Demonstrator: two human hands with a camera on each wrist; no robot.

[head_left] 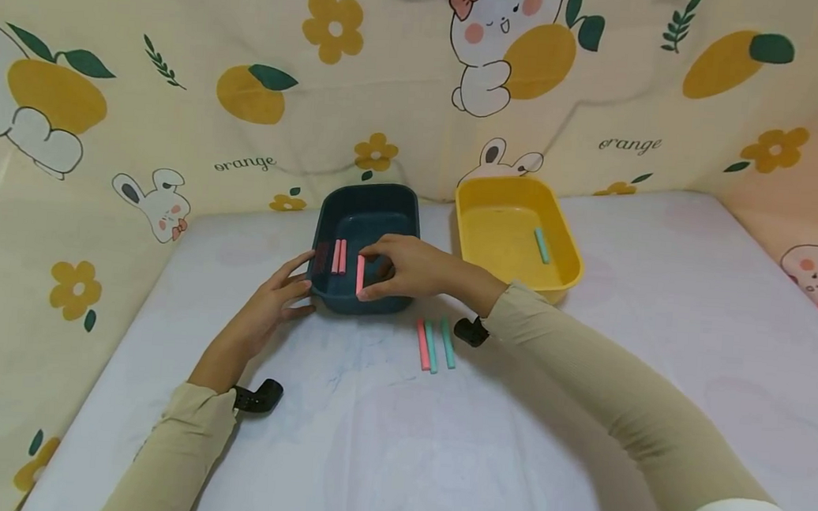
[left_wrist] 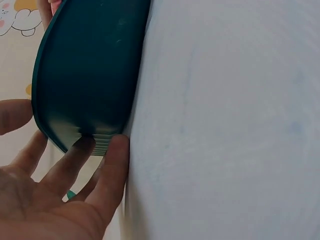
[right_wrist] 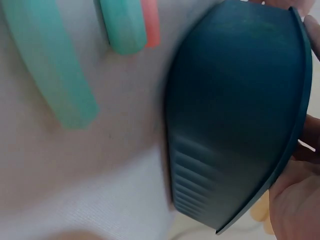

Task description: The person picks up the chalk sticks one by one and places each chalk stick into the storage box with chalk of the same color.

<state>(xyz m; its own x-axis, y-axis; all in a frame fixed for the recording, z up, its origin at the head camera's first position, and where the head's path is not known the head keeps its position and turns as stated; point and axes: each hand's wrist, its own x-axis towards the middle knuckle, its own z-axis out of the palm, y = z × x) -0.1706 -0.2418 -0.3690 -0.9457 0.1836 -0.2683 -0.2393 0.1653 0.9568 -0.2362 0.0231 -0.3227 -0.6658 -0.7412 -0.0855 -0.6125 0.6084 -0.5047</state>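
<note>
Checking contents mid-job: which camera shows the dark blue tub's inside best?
The head view: it looks down into the dark blue tub, showing two pink sticks lying inside. Both wrist views show only its outer walls and rim.

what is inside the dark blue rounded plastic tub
Two slim pink sticks lie side by side in the tub. The right hand pinches another pink stick there, covering part of its interior; anything beneath is hidden.

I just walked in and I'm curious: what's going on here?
A person's right hand pinches a pink stick in or just above the blue bin, while the left hand touches that bin's side. Two other pink sticks lie inside. The yellow bin holds one green stick. One pink and two green sticks lie on the table.
</note>
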